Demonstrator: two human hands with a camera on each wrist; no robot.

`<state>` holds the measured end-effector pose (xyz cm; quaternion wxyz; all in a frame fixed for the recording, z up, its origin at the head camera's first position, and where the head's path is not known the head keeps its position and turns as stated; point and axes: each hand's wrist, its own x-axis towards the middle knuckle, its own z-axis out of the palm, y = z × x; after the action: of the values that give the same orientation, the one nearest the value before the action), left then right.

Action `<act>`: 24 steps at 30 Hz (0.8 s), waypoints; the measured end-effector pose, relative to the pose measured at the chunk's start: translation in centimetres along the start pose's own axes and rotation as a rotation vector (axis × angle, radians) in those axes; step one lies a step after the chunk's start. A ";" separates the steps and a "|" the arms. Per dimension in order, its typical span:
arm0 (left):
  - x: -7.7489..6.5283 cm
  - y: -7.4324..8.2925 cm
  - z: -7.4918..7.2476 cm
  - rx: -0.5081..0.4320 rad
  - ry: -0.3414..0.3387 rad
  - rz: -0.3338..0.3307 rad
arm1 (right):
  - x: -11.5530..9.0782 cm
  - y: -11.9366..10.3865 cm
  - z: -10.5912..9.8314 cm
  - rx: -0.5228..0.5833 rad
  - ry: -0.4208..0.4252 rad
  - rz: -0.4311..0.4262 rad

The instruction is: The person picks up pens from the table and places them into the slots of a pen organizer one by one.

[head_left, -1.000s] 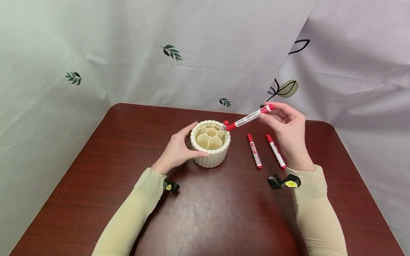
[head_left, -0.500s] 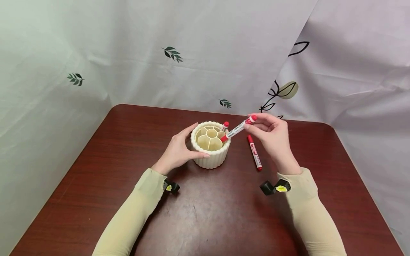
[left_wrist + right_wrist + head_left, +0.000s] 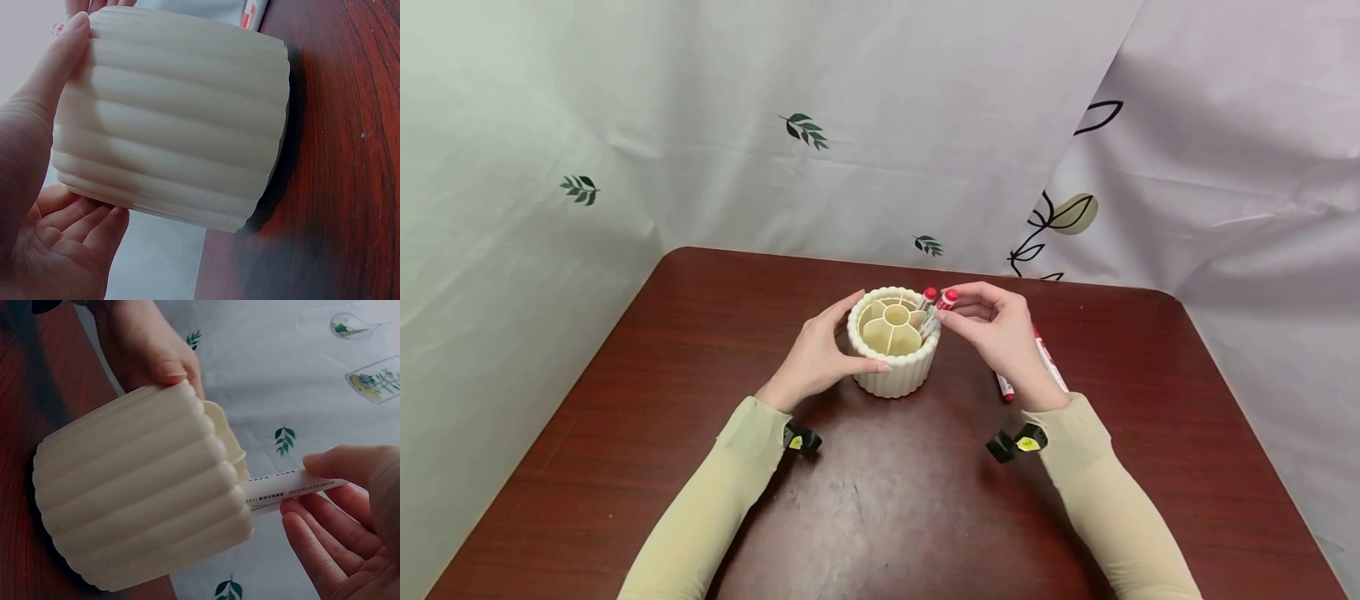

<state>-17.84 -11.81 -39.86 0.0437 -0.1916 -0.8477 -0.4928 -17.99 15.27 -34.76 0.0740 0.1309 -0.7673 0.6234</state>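
Observation:
A cream fluted pen holder (image 3: 891,380) with petal-shaped compartments stands upright on the table. My left hand (image 3: 811,360) grips its left side, thumb at the front below the rim and fingers behind. The holder's ribbed wall fills the left wrist view. On the right side, my right hand (image 3: 1000,332) pinches a white marker (image 3: 275,489) with red ends between thumb and fingers. The marker's lower part is inside a right-hand compartment, hidden by the wall, and it leans slightly right. Just behind it, another red-tipped marker (image 3: 929,294) stands in the holder.
Two more red-and-white markers lie on the dark red table (image 3: 865,517). The nearer-left marker (image 3: 1006,388) is mostly covered by my right hand; the other marker (image 3: 1051,365) shows beside the wrist. A pale curtain (image 3: 722,167) with leaf prints hangs behind the table.
My right hand has moved left and down, bringing the marker from above the rim into the holder and tilting it more upright. My left hand has stayed on the holder.

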 end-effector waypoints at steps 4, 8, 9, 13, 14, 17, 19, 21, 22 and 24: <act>0.0 0.0 0.1 0.001 0.001 0.007 | 0.1 0.5 0.2 -0.001 -0.022 -0.001; 0.1 0.0 0.1 -0.002 0.002 0.008 | 0.1 0.9 0.5 -0.011 -0.048 -0.004; 0.1 0.0 0.1 -0.005 0.001 0.007 | 0.1 1.0 0.6 -0.012 -0.051 -0.005; 0.0 0.0 0.1 -0.013 0.001 0.003 | 0.1 1.2 0.8 -0.018 -0.054 -0.008; 0.0 0.0 0.1 -0.014 0.002 0.003 | 0.1 1.2 0.8 -0.017 -0.053 -0.009; 0.1 0.0 0.1 -0.017 0.002 0.001 | 0.0 1.2 0.8 -0.014 -0.059 -0.016; 0.1 0.0 0.0 -0.019 0.001 -0.003 | 0.0 1.1 0.8 -0.009 -0.066 -0.020; 0.1 0.0 0.0 -0.017 0.001 -0.005 | 0.0 1.0 0.8 -0.005 -0.072 -0.026; 0.1 0.0 0.0 -0.015 0.001 -0.007 | -0.1 1.0 0.7 0.001 -0.076 -0.027; 0.1 0.0 0.1 -0.012 0.001 -0.009 | -0.2 1.0 0.6 0.013 -0.075 -0.024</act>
<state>-17.93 -11.73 -39.87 0.0406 -0.1879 -0.8456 -0.4981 -18.08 14.90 -35.87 0.0516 0.1639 -0.7637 0.6223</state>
